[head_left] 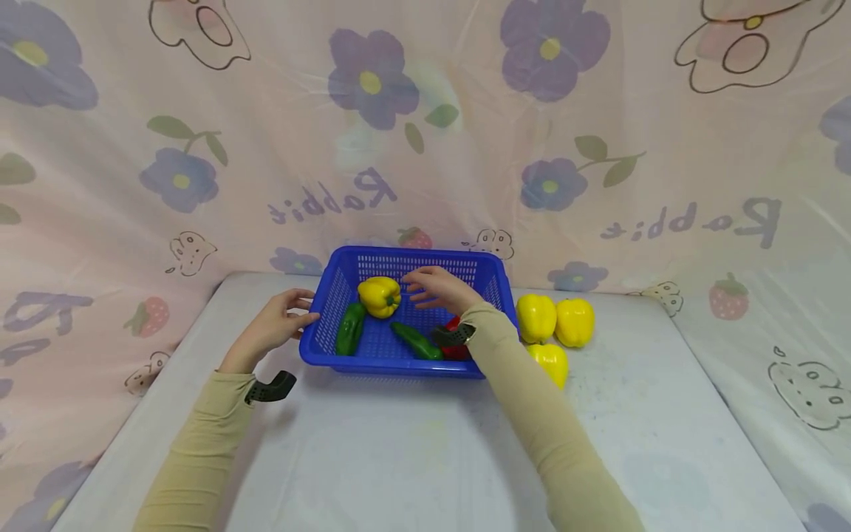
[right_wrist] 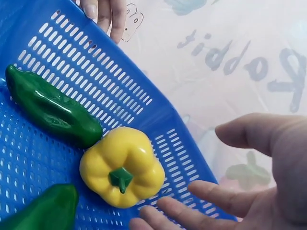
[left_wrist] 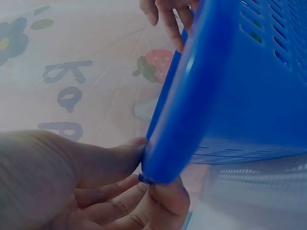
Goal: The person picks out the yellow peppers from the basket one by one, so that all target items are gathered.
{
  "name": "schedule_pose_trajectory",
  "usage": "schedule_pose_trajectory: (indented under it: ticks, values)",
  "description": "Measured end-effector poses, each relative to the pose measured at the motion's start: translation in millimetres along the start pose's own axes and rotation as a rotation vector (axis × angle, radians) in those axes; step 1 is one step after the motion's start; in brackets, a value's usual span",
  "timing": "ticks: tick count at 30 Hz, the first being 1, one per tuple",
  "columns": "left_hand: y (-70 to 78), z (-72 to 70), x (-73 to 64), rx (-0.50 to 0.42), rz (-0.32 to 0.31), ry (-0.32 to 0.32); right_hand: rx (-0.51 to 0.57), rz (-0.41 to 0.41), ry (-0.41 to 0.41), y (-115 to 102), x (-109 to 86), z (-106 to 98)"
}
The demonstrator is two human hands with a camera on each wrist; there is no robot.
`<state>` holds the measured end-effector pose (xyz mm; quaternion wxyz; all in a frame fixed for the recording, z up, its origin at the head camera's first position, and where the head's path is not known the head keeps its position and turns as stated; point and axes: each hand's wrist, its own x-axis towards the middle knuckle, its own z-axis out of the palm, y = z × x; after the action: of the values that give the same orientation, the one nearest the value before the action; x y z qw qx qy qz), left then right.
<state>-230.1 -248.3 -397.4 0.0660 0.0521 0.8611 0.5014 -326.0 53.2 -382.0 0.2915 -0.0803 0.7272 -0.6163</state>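
Note:
My left hand (head_left: 271,325) pinches the left rim of a blue plastic basket (head_left: 399,363), thumb and fingers on either side of the edge in the left wrist view. Over the inside of the basket hovers my right hand (head_left: 447,288), its fingers spread and holding nothing. Close to those fingers lies a yellow bell pepper (right_wrist: 122,167) with a green stem. Two long green peppers, one by the left wall (head_left: 349,329) and one near the front (head_left: 417,341), also lie inside. Something red (head_left: 457,352) in the front right corner is partly hidden by my right wrist.
Three more yellow bell peppers (head_left: 575,323) sit on the white table (head_left: 399,451), just right of the basket. A printed cloth (head_left: 459,148) with flowers and rabbits hangs behind the table and around its sides. Each wrist wears a dark strap-like mount (head_left: 272,387).

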Motion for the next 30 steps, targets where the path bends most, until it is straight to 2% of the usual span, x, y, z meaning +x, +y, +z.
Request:
schedule_pose_trajectory:
  ticks: [8, 16, 22, 30]
  values:
    - [-1.4, 0.4, 1.9, -0.012, 0.001, 0.004, -0.004, 0.071, -0.016, 1.8, 6.1, 0.9]
    - [-0.7, -0.4, 1.8, -0.008, -0.01, 0.003, -0.013, 0.143, 0.018, 1.2, 11.2, 7.2]
    - [-0.7, -0.6, 1.2, -0.01, -0.01, -0.001, -0.073, 0.169, 0.026, 6.8, 20.0, 11.7]
    - [-3.4, -1.3, 2.7, -0.01, -0.004, -0.008, -0.043, 0.187, 0.035, 4.4, 21.9, 16.8]
